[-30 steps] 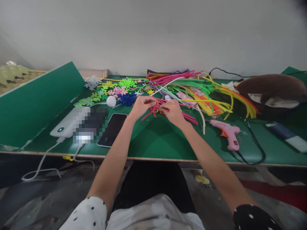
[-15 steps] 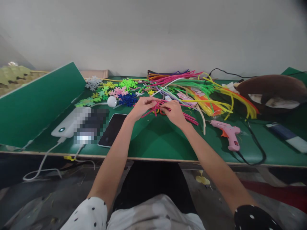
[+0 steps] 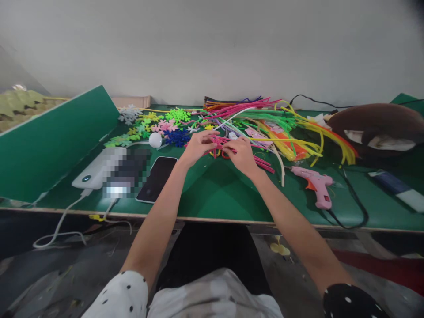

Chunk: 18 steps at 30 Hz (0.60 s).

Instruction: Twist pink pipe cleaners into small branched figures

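Observation:
Between my two hands are crossing pink pipe cleaners (image 3: 217,141), bent into a spoked shape. My left hand (image 3: 196,149) pinches them from the left, its fingers closed over the upper strands. On the other side my right hand (image 3: 244,156) grips a pink strand between thumb and fingertips. Just behind and below the strands, the red and yellow handles of scissors (image 3: 225,155) show in part. More loose pink pipe cleaners (image 3: 265,165) lie beside my right hand. Finished-looking snowflake shapes in blue (image 3: 178,138), pink (image 3: 164,126) and green (image 3: 178,115) rest behind my left hand.
A pink glue gun (image 3: 314,183) with a black cord lies at the right. Bundles of coloured pipe cleaners (image 3: 245,108) cover the back. To the left are a phone (image 3: 157,180), a white power bank (image 3: 99,167), a white ball (image 3: 155,140) and a green partition (image 3: 56,145).
The pink pipe cleaners between my hands have turned slightly, showing more of their crossing middle. My left fingers have lifted a little; both hands stay in nearly the same place.

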### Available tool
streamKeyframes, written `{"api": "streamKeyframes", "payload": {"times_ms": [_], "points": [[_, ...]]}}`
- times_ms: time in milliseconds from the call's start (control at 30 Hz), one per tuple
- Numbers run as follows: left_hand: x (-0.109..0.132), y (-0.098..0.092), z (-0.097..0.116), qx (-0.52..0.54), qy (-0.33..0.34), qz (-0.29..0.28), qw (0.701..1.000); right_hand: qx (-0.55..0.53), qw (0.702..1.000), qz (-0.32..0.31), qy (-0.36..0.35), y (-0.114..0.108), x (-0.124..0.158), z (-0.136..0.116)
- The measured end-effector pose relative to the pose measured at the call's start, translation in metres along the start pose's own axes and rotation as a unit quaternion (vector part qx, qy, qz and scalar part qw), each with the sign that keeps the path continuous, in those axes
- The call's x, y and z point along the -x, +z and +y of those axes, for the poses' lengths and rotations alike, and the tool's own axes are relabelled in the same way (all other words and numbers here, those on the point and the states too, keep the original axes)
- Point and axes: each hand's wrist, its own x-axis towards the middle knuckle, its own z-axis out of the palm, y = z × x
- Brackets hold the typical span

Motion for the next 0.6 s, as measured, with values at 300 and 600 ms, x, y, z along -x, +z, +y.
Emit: {"api": "streamKeyframes", "payload": {"times_ms": [300,600], "points": [[-0.006,0.002,-0.011,0.008,-0.052,0.084,0.995,0.018,0.999,0.041,0.025,0.003,0.000,0.005],[-0.005,0.007,-0.009,-0.034,-0.022,0.113,0.993,0.041,0.995,0.091,0.021,0.003,0.000,0.009]]}}
